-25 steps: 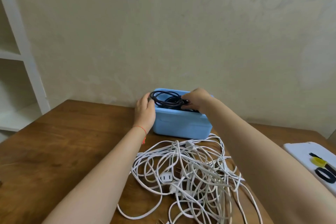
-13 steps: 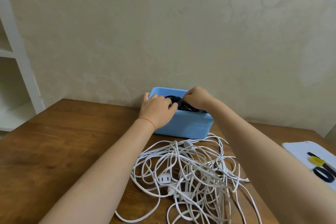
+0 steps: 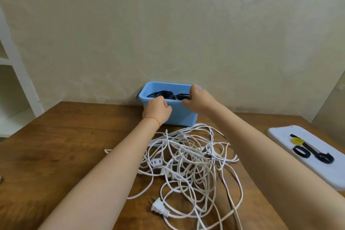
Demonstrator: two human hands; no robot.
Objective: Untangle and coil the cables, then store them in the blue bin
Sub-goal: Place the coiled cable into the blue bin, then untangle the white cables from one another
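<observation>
Blue bin [image 3: 183,115] sits at 12 o'clock on the wooden worktop [image 3: 56,147], back wall against the room wall. Black cable [image 3: 164,94] lies coiled inside it, below the rim.

Left hand [image 3: 156,111] is at the bin's near wall, toward its left end. Fingers curled, fingertips at the rim; grip appears loosely closed, holding nothing visible. A thin red string [image 3: 154,118] circles the left wrist.

Right hand [image 3: 197,99] is over the bin's right end, thumb raised, fingers curled down past the near rim. Cannot tell whether this grip has the black cable or only the bin edge; the fingertips are hidden.

White cable [image 3: 188,162] lies in a loose tangle on the worktop at 6 o'clock from the bin, between the two forearms, its far loops just beside the bin's base. A white two-prong plug [image 3: 158,208] lies at the tangle's near edge; a white socket end [image 3: 156,161] shows on its left side.

At 3 o'clock, a white pad [image 3: 280,132] carries black straps [image 3: 315,154] and a yellow strap [image 3: 298,141]. White shelving [image 3: 16,84] stands at 9 o'clock.
</observation>
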